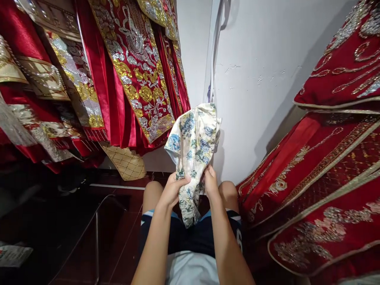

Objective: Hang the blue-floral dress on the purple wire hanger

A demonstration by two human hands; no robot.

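A cream garment (194,138) with blue flowers and green leaves, its exact kind unclear, stands upright before me above my lap. It has a seam down the middle and a short sleeve-like flap on the left. My left hand (172,190) grips its lower left side, thumb laid across the front. On the lower right edge, my right hand (210,183) is closed around the cloth, with most of its fingers hidden behind. Below both hands the fabric narrows and bunches between my knees. Its top lies near a pale strap hanging down the wall (212,51).
Red embroidered garments (142,75) with gold and silver work hang at the left. More beaded red garments (320,174) hang close on the right. A quilted gold piece (126,160) hangs low at left. A thin metal frame (97,237) stands on the dark tiled floor (126,237).
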